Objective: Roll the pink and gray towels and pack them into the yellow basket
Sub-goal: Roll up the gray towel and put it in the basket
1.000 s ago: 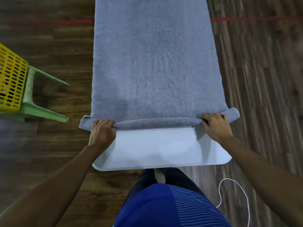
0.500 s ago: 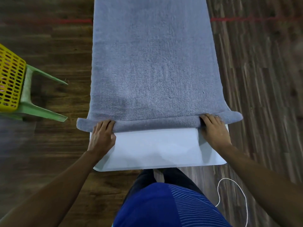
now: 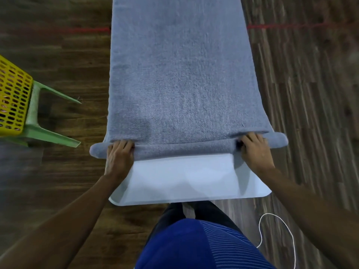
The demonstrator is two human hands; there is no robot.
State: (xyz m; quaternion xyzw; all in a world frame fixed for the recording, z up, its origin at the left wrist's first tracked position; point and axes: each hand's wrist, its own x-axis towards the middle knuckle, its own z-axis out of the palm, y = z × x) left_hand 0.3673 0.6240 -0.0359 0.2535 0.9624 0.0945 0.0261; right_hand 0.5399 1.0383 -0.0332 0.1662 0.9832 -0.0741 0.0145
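Observation:
A long gray towel (image 3: 178,74) lies flat along a white table (image 3: 184,179). Its near end is rolled into a low roll across the table's width. My left hand (image 3: 119,158) rests on the roll's left part with fingers curled over its top. My right hand (image 3: 254,150) grips the roll near its right end, fingers curled over it. The yellow basket (image 3: 11,98) stands at the left edge of view, something pinkish showing through its holes. No pink towel is plainly visible.
The basket sits on a green plastic stool (image 3: 44,133) on the dark wooden floor. A white cord (image 3: 279,230) loops on the floor at the lower right. A red line (image 3: 291,26) crosses the floor at the far end.
Both hands have pushed the roll a little further away from me, and the roll has grown thicker. More bare white table shows in front of it.

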